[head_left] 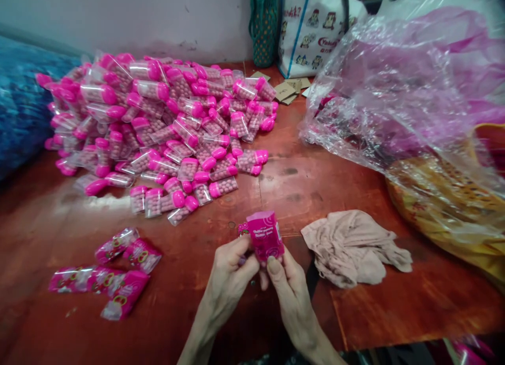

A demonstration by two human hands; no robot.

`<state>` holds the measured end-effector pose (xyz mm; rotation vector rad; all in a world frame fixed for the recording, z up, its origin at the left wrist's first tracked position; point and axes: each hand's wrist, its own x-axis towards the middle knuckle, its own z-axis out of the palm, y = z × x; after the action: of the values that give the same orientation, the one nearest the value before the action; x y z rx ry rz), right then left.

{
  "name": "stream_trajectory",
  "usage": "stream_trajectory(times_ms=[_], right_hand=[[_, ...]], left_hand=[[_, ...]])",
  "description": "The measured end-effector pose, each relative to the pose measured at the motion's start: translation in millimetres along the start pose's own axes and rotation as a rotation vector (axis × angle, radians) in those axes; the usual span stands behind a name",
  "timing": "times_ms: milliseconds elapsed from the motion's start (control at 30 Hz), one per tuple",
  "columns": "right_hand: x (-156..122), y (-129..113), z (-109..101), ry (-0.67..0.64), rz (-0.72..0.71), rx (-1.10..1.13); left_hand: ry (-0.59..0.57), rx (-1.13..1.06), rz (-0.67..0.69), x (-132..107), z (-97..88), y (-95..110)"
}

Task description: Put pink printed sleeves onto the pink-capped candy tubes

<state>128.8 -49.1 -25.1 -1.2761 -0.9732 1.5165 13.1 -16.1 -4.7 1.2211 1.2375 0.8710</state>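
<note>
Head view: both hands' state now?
Left hand: curled at the pink wrapper; whether it grips can't be told.
Right hand: closed, holding the pink wrapper, thumb on its near face.

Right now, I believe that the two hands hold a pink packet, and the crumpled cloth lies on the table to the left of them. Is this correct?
Not fully: in the head view, the crumpled cloth lies on the table to the right of the left hand and right hand. The rest stands: both hold a pink packet.
</note>
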Motion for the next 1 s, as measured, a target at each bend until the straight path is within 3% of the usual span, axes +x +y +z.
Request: stream_trajectory(times_ms=[133, 300, 500, 833, 1000], right_hand=[[0.3, -1.5, 2.3, -0.021, 0.045, -0.002], [-3.1, -8.7, 1.8, -0.054, 0.056, -0.139], [-6.3, -15.3, 0.3, -0.101, -0.093, -0.227], [-21.4, -3.4, 6.4, 0.151, -0.304, -0.617], [-28.0, 2.0, 5.5, 0.149, -0.348, -0.702]], left_hand=[[0.216, -0.185, 0.046, -0.6, -0.5, -13.2], [0.048, -0.527, -0.12, 6.7, 9.3, -4.0], [0.119, -0.804, -0.267, 12.5, 18.9, 8.5], [0.083, -0.752, -0.319, 1.5, 33.0, 19.1], [0.142, -0.781, -0.35, -9.9, 45.6, 21.3]])
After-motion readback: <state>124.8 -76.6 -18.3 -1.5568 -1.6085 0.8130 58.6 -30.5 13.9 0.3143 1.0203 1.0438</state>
